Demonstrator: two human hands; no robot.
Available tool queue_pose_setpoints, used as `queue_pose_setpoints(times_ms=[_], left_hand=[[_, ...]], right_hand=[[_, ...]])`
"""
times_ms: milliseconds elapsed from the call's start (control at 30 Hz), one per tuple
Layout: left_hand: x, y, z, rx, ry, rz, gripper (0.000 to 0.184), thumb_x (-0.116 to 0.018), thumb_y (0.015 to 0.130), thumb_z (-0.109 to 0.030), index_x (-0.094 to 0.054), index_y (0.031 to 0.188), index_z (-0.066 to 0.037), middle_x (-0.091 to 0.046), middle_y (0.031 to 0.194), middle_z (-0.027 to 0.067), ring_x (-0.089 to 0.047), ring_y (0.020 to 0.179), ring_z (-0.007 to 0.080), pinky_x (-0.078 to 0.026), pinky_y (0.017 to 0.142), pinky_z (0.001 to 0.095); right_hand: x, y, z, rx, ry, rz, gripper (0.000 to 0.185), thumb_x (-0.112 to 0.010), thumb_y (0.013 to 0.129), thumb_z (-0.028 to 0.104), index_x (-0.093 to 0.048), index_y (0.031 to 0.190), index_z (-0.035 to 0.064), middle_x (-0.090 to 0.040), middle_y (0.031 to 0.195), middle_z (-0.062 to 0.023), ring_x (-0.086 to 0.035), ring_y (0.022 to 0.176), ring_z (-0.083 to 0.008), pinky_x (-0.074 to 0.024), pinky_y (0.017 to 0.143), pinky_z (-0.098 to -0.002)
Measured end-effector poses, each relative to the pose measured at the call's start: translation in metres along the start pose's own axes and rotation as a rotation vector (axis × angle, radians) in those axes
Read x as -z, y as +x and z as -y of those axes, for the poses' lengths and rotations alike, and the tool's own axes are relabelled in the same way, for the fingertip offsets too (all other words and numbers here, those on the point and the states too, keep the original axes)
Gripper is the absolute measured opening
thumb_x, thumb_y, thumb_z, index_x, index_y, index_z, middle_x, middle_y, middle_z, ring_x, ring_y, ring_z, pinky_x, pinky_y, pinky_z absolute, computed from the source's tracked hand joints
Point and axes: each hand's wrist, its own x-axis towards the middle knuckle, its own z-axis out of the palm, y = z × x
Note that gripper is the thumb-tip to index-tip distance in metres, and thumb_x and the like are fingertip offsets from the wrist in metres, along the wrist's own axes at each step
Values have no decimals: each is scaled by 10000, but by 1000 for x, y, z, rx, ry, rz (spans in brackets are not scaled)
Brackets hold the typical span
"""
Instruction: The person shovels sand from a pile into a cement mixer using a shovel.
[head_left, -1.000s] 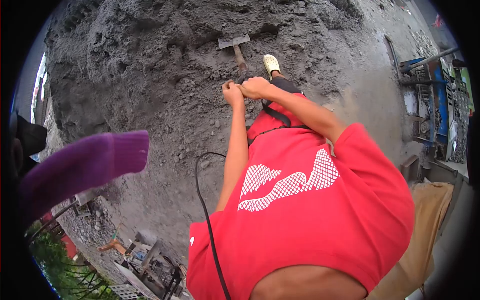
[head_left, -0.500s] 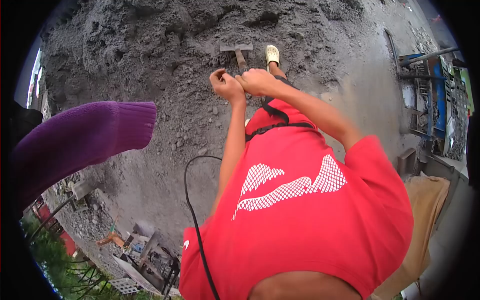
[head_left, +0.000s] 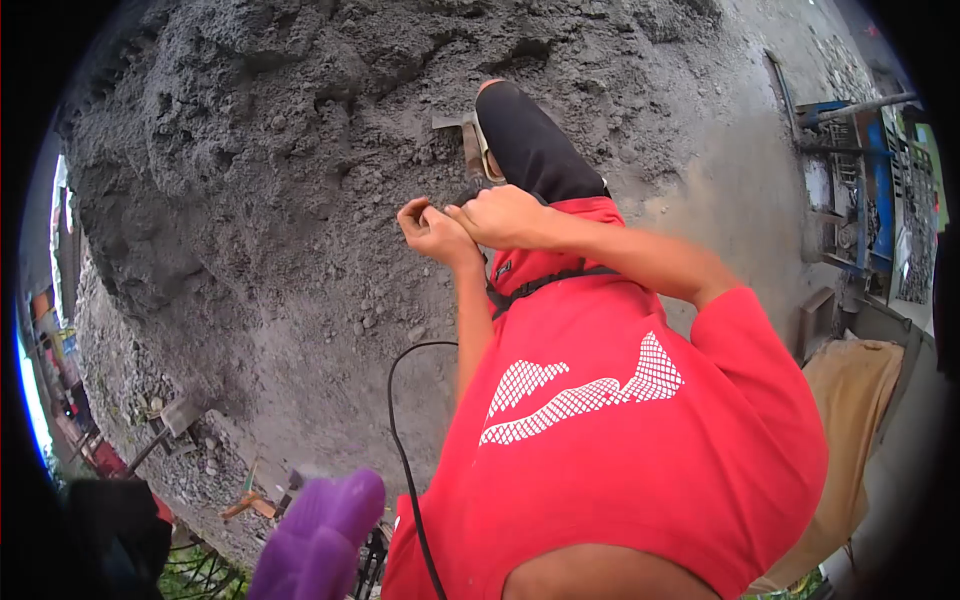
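My left hand point(head_left: 437, 236) is held in front of my waist, with its fingers loosely bent and apart and nothing visible in them. Closed against the left wrist is my right hand point(head_left: 503, 217); whatever lies inside its fingers is hidden. Just beyond both hands stands a shovel point(head_left: 471, 150), its blade against the grey gravelly ground and its upper end partly covered by the right hand. My raised leg in black trousers point(head_left: 535, 145) overlaps one side of the shovel, with the foot close beside the shaft.
A large heap of grey sand and gravel point(head_left: 250, 130) rises ahead. A purple-gloved hand point(head_left: 322, 535) of another person is at lower left. A black cable point(head_left: 392, 410) hangs beside my shirt. Blue metal equipment point(head_left: 880, 190) and a tan cloth point(head_left: 850, 400) are at right.
My leg has lifted and now covers part of the shovel. Both hands have shifted slightly down and left in view. The purple sleeve at left has gone and a purple-gloved hand shows lower down.
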Motion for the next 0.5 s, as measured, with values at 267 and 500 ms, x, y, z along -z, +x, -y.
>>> queue_pose_setpoints(times_ms=[267,500], left_hand=[[-129,153,-57,-269,-19,227,119,-535,719,43,-588,822,19,-602,781,97,-573,681,197,-468,645,324],[-25,26,3,-58,153,119,119,-570,715,3,-611,825,-18,-615,790,68,-588,721,172,-482,680,305]], right_hand=[[111,135,-23,36,-113,-294,462,-311,931,316,-627,811,1,-633,836,-231,-617,772,-387,-490,688,-478],[3,21,-11,-147,66,-38,587,-241,940,410,-625,915,-34,-615,939,-275,-582,913,-427,-437,843,-491]])
